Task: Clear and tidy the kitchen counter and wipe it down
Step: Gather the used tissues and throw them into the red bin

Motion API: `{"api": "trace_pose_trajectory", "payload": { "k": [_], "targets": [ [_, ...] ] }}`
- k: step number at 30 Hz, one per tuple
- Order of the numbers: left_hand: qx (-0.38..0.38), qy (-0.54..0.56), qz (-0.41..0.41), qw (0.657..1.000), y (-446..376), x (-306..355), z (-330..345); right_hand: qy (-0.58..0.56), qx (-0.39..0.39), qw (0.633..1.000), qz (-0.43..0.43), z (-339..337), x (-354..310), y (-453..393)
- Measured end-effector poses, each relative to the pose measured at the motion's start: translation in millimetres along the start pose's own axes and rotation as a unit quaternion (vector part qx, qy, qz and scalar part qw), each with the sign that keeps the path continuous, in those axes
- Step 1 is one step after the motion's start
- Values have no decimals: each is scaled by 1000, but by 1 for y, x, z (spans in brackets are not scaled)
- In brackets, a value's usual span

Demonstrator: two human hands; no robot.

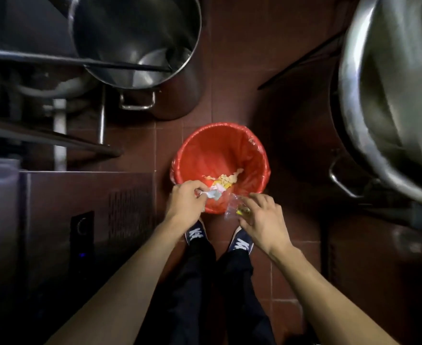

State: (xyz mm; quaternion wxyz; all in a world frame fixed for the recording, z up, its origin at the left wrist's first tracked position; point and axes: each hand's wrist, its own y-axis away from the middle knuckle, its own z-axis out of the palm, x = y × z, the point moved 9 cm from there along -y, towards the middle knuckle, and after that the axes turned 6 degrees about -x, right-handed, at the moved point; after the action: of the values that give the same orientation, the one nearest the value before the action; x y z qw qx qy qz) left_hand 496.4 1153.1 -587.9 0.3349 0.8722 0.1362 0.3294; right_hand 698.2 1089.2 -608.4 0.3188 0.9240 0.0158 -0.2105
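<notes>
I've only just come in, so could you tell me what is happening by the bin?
A person stands over a red-lined bin on the tiled floor. Their left hand pinches crumpled paper scraps above its near rim, and their right hand holds a clear plastic wrapper. Some scraps already lie inside.

Dim room: red-brown tiled floor [235, 70], steel cabinet [55, 207] at left.

We identify a commercial kitchen: large steel stockpots [140, 46] at the upper left and right of the frame, red-brown floor tiles [232, 70], and a stainless appliance cabinet [55, 220] at lower left.
</notes>
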Motion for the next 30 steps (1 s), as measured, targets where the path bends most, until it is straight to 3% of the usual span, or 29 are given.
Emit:
{"api": "trace_pose_trajectory", "payload": {
  "k": [15, 25, 30],
  "targets": [
    [-31, -47, 48, 997, -147, -70, 102, 25, -71, 997, 32, 121, 55, -137],
    [-44, -59, 45, 996, -198, -88, 129, 0, -133, 990, 53, 159, 73, -182],
    [-68, -65, 39, 995, -181, -90, 118, -24, -118, 991, 57, 141, 63, -161]
  ]
}}
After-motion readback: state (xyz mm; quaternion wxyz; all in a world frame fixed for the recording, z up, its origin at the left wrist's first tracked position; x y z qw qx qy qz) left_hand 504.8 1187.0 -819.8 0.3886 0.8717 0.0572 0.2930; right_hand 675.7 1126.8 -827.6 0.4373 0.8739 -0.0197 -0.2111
